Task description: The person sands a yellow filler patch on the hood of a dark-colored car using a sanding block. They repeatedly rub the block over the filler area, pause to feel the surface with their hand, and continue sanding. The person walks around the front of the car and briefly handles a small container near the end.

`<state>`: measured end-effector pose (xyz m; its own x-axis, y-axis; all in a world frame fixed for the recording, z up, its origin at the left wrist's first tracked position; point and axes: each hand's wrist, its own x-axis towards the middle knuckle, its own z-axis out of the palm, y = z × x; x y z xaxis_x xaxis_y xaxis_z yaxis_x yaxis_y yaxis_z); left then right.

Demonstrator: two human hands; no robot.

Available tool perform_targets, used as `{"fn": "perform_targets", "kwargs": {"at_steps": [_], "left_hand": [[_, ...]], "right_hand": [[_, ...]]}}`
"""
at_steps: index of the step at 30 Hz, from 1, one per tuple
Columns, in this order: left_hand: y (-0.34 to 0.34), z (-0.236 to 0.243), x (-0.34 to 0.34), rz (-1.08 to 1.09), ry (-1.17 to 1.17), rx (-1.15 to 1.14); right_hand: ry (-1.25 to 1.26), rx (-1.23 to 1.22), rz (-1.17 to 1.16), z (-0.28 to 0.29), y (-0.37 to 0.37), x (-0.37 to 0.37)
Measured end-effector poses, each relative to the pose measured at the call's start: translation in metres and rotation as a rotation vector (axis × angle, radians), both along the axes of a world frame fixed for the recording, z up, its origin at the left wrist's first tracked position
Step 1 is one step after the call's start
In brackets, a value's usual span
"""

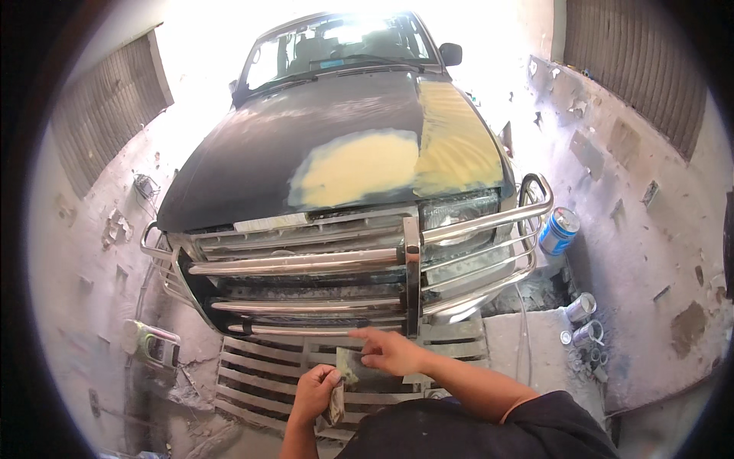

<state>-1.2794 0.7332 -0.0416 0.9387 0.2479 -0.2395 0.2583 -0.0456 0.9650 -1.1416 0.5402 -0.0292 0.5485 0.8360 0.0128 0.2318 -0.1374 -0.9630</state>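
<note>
A dark sleeve [562, 421] is running off the lower edge. The left hand [312, 393] is pinching a worn pale sheet [346, 366], covering part of it. Just beyond, the right hand [396, 354] is hanging half open, index extending, the others curling. Slatted grating [261, 370] is leaving room left of the hands. Whether that index is touching the chrome bull bar [298, 262], I cannot tell. Beyond the patched hood [237, 172], glare is hiding the background
</note>
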Motion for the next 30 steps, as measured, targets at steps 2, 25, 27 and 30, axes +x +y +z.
{"fn": "perform_targets", "kwargs": {"at_steps": [2,25,27,30], "left_hand": [[-0.013,0.012,-0.002,-0.003,0.014,0.082],[-0.091,0.012,0.034,0.688,-0.449,-0.213],[-0.084,0.008,0.03,0.66,-0.531,-0.159],[-0.077,0.012,0.021,0.757,-0.611,-0.092]], "right_hand": [[0.017,0.064,-0.065,0.005,-0.011,0.005],[-0.053,0.488,-0.1,-0.002,-0.028,-0.074],[0.012,0.488,-0.141,0.002,-0.011,-0.075],[-0.034,0.38,-0.275,0.003,-0.005,-0.078]]}}
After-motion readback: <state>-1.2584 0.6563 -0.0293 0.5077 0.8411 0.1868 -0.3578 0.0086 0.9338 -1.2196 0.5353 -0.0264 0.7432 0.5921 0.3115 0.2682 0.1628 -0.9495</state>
